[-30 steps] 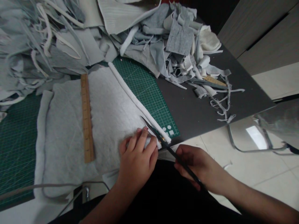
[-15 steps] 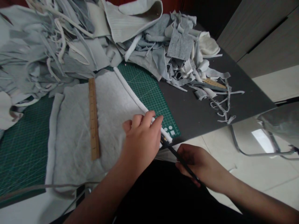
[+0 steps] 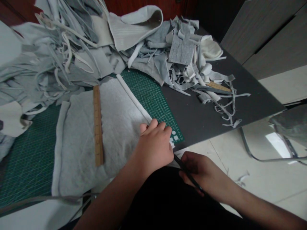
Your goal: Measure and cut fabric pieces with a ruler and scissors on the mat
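A pale grey, fuzzy fabric piece (image 3: 120,111) with rolled edges lies on the green cutting mat (image 3: 31,163). My left hand (image 3: 155,143) is closed over the near right end of its white rolled edge (image 3: 134,99), fingers bent around it, and hides most of that corner. Just below, my right hand (image 3: 201,169) has curled fingers around a slim black stick-like tool (image 3: 188,174). The tool's upper end meets the fabric corner beneath my left hand; its exact kind I cannot make out. A wooden ruler (image 3: 97,127) rests on the fabric.
Heaped grey and white fabric scraps (image 3: 96,57) cover the back of the dark table (image 3: 203,121). A second wooden ruler (image 3: 218,85) pokes out from scraps on the right. Beyond the table edge are a metal-legged chair (image 3: 247,143) and floor scraps (image 3: 242,180).
My left hand has slid down and right along the rolled edge, now covering the corner end and the tool's upper part. My right hand stays nearly in place. The view has shifted slightly.
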`<state>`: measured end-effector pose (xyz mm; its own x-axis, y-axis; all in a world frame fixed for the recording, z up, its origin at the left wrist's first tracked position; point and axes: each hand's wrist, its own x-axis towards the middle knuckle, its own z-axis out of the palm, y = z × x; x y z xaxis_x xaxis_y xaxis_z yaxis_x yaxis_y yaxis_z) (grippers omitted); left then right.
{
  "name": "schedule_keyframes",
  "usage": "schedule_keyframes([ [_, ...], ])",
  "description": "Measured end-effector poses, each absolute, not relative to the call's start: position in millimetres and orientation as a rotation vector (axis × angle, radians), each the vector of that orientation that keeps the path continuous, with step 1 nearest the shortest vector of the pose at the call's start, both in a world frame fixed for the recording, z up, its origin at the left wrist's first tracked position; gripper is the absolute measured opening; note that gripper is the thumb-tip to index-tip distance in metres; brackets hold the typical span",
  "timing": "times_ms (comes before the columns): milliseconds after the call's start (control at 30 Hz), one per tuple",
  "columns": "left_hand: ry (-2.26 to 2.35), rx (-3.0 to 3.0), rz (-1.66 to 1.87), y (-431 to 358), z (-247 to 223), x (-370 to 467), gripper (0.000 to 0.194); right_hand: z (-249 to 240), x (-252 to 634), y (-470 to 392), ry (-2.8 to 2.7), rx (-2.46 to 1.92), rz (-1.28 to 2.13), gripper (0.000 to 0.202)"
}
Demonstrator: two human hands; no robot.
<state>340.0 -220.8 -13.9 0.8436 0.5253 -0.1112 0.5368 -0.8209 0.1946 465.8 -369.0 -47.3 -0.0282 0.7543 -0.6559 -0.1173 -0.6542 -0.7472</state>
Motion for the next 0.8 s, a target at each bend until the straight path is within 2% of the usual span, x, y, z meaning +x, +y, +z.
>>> schedule_keyframes([
  [133, 0.862, 2.787, -0.044, -221, -21, 346, 0.016, -46, 465, -366, -0.686, -1.634, 1.752, 0.018],
  [500, 0.711, 2.599, 0.61, -234, -57, 334, 0.018, -41, 461, -357, -0.6, -1.588, 1.775, 0.025],
  [800, 0.625, 2.539, 0.632, -230, -59, 334, 0.021, -45, 459, -355, -0.565, -1.585, 1.769, 0.026],
])
